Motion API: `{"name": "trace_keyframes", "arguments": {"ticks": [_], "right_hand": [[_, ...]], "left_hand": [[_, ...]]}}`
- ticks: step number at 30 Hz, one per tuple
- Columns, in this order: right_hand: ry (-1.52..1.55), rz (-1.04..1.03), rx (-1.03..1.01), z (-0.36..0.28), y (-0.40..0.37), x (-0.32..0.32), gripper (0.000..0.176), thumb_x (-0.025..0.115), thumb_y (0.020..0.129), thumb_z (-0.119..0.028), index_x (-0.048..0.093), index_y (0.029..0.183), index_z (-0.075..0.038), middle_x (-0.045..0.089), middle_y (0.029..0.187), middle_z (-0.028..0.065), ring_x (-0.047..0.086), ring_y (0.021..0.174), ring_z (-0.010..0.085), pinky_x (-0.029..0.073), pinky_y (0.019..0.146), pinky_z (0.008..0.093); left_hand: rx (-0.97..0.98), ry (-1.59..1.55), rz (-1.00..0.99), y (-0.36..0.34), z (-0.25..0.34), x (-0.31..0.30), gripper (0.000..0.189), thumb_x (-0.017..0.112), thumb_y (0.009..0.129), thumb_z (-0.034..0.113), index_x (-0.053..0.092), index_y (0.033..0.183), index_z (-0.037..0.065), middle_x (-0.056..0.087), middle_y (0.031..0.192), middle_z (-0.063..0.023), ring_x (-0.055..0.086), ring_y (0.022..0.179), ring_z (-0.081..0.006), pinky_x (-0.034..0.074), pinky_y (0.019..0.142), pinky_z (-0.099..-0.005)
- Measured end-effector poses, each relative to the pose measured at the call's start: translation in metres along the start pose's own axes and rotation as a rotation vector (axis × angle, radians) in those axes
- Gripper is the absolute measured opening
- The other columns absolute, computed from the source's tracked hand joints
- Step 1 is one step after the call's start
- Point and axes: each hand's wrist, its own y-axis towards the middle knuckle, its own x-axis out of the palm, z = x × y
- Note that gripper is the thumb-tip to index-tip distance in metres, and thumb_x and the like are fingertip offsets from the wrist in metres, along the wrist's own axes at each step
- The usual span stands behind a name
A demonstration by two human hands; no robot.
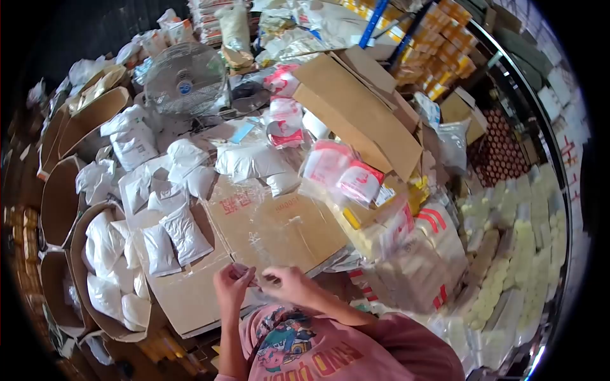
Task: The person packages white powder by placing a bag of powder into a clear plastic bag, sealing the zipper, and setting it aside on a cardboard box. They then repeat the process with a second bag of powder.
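My left hand [234,284] is raised near the front edge of the flattened cardboard [273,222], close to my body. Its fingers are pinched together, with a small pale scrap showing at the tips, too small to name. Just to the right, my right hand [289,282] is curled with fingers bent toward the left hand; whatever it holds, if anything, is hidden. Beyond the left hand, two filled white bags [184,235] lie on the cardboard. More white bags [248,162] are heaped along its far side.
An open carton [79,254] full of white bags stands at left, with other cartons behind. A fan [185,79] stands at the back. On the right are red-and-white packs [343,170], a large tilted cardboard box [359,114] and stacked pale-yellow packages [508,254].
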Motion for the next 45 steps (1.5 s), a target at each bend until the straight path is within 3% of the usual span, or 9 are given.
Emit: {"name": "trace_keyframes", "arguments": {"ticks": [3,9,16,19,26,30,33,38,45], "right_hand": [[-0.084,-0.082,0.155,-0.001,-0.014,0.031,0.019,0.067,0.078,-0.011,0.056,0.086,0.002,0.060,0.070,0.0236,0.059,0.067,0.0424,0.047,0.061,0.0432],[-0.190,0.040,0.025,0.016,-0.028,0.051,0.021,0.064,0.078,-0.006,0.053,0.093,0.004,0.060,0.079,0.0272,0.058,0.078,0.0462,0.046,0.064,0.0483],[-0.241,0.124,-0.172,0.003,-0.041,0.072,0.048,0.057,0.076,0.007,0.049,0.123,0.003,0.062,0.102,0.0230,0.063,0.090,0.0382,0.053,0.075,0.0394],[-0.167,0.180,-0.210,-0.002,-0.045,0.085,0.041,0.059,0.079,0.003,0.053,0.119,0.003,0.064,0.097,0.0222,0.064,0.085,0.0366,0.052,0.071,0.0385],[0.088,0.035,0.027,-0.033,-0.051,0.102,0.023,0.060,0.085,-0.001,0.061,0.108,0.003,0.067,0.084,0.0156,0.066,0.076,0.0135,0.051,0.067,0.0279],[0.028,0.038,0.076,-0.037,-0.052,0.110,0.023,0.059,0.088,-0.004,0.060,0.110,0.004,0.069,0.089,0.0158,0.067,0.079,0.0155,0.051,0.068,0.0280],[0.089,0.126,-0.034,-0.039,-0.052,0.118,0.028,0.056,0.089,-0.006,0.059,0.115,0.003,0.066,0.082,0.0213,0.067,0.071,0.0301,0.050,0.062,0.0329],[0.022,0.169,-0.052,-0.052,-0.049,0.122,0.028,0.059,0.087,-0.006,0.060,0.114,0.004,0.059,0.074,0.0234,0.063,0.062,0.0207,0.048,0.058,0.0298],[0.066,0.105,0.009,-0.069,-0.041,0.125,0.031,0.060,0.090,-0.009,0.060,0.119,0.002,0.069,0.096,0.0190,0.068,0.083,0.0142,0.053,0.071,0.0274]], "left_hand": [[0.024,-0.041,0.072,-0.008,0.001,0.004,0.014,0.068,0.084,0.005,0.063,0.079,-0.007,0.063,0.069,-0.0047,0.059,0.061,-0.0090,0.049,0.057,-0.0227],[-0.029,-0.209,0.034,-0.030,-0.016,-0.006,0.013,0.068,0.085,0.007,0.067,0.086,-0.006,0.067,0.077,-0.0051,0.061,0.069,-0.0092,0.050,0.066,-0.0226],[-0.034,-0.224,0.102,-0.051,-0.025,-0.024,0.013,0.070,0.083,0.004,0.066,0.083,-0.008,0.067,0.075,-0.0071,0.064,0.066,-0.0114,0.051,0.062,-0.0226],[-0.006,-0.228,0.158,-0.059,-0.029,-0.031,0.011,0.071,0.082,0.003,0.066,0.081,-0.007,0.067,0.073,-0.0070,0.063,0.065,-0.0108,0.051,0.061,-0.0221],[0.110,-0.300,0.183,-0.070,-0.041,-0.061,0.008,0.072,0.080,0.001,0.065,0.077,-0.003,0.065,0.069,-0.0043,0.060,0.061,-0.0087,0.048,0.058,-0.0213],[0.100,-0.319,0.120,-0.075,-0.027,-0.068,0.006,0.070,0.082,0.001,0.067,0.083,-0.004,0.066,0.073,-0.0053,0.061,0.064,-0.0107,0.049,0.061,-0.0229],[0.089,-0.400,0.034,-0.075,-0.024,-0.078,0.008,0.069,0.083,0.001,0.067,0.089,-0.004,0.067,0.078,-0.0066,0.062,0.068,-0.0119,0.050,0.063,-0.0235],[0.082,-0.333,-0.015,-0.072,-0.030,-0.091,0.007,0.067,0.085,0.003,0.067,0.090,-0.003,0.066,0.081,-0.0044,0.061,0.073,-0.0094,0.048,0.067,-0.0217],[0.096,-0.402,-0.116,-0.068,-0.024,-0.102,0.013,0.062,0.091,0.008,0.062,0.099,-0.003,0.064,0.091,-0.0027,0.058,0.085,-0.0080,0.047,0.076,-0.0216]]}}
